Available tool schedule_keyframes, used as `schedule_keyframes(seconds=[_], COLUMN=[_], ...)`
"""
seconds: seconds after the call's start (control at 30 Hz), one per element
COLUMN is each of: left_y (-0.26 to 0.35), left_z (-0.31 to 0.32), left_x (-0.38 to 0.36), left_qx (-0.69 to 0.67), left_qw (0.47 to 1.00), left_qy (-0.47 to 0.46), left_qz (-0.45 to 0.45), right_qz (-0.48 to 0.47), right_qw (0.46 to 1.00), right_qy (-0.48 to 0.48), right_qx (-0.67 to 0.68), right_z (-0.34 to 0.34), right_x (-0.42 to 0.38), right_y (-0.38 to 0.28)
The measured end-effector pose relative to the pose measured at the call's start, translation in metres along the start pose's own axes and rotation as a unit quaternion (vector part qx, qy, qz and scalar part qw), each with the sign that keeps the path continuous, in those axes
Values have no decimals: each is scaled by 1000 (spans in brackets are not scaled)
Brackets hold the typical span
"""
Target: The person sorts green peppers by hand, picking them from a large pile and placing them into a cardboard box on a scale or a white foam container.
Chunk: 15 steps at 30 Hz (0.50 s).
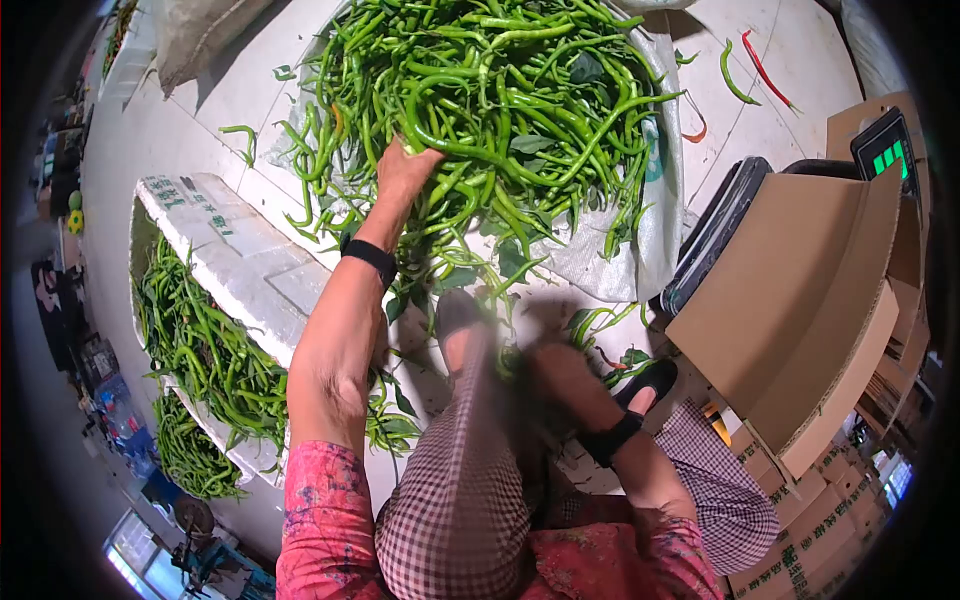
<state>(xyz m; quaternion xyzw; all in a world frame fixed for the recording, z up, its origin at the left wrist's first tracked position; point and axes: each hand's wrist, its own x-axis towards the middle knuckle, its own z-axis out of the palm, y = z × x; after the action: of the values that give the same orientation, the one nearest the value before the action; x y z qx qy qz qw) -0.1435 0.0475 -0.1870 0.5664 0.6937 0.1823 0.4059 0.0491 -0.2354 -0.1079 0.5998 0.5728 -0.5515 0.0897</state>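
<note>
A large heap of long green chili peppers [500, 110] with some leaves lies on a white woven sack [655, 200] in front of me. My left hand [405, 168] reaches into the near left side of the heap, its fingers closed about a green chili pepper [450, 150] and partly hidden among the others. Low between my knees, my right hand [535, 365] is smeared by motion. Its fingers and anything in them cannot be made out. Loose peppers and leaves [510, 265] lie on the floor between the heap and my feet.
Left of my arm, a white foam box [225, 255] holds green peppers, with more peppers [195, 450] below it. An open cardboard box [780, 290] stands at right beside a scale display [885, 158]. A red pepper [768, 72] lies on the tiles; flattened cartons [820, 530] lie lower right.
</note>
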Motion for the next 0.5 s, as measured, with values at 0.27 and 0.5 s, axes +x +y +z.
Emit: schedule_keyframes(seconds=[0.27,0.5], left_y=[-7,48], left_z=[2,-2], left_x=[-16,-67], left_qx=[-306,-465], left_qw=[948,860], left_qy=[-68,-176], left_qz=[-58,-113], right_qz=[-134,-110], right_qw=[910,877], right_qy=[295,297], right_qx=[258,360], right_z=[-94,-132], right_x=[64,104], right_y=[7,-38])
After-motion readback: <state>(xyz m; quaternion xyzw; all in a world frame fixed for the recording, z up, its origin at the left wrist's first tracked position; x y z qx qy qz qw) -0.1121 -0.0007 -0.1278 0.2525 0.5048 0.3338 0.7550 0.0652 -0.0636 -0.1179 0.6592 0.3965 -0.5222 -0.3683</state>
